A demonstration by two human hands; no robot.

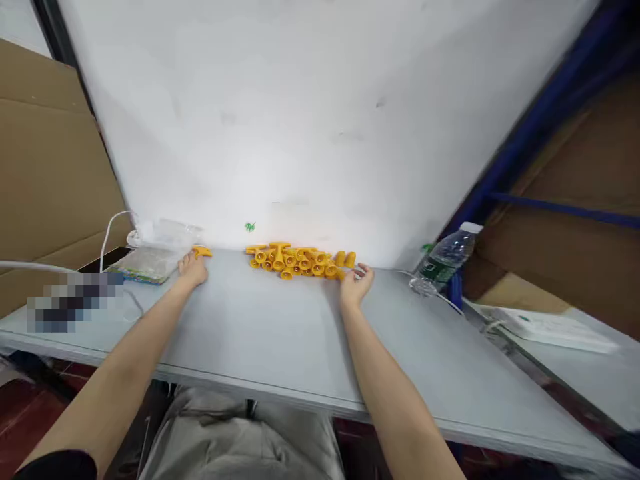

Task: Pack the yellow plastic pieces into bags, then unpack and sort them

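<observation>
My left hand [193, 268] is closed around a yellow T-shaped plastic piece [202, 251], whose crossbar sticks out past the fingers near the back of the table. A heap of similar yellow pieces [290, 261], with round, hollow cone-like ends facing me, lies against the white wall. At the heap's right end, two yellow pieces [351, 259] stand upright side by side. Just in front of them is my right hand [357, 285], fingers apart and slightly curled. Its thumb side is beside the rightmost yellow pieces; whether it touches them I cannot tell.
Plastic-wrapped packets [153, 263] and white cables lie on the grey table [260, 327] at left, by a cardboard box [45, 173]. A water bottle [447, 257] leans against a blue post at right. Beyond is a white power strip [555, 328].
</observation>
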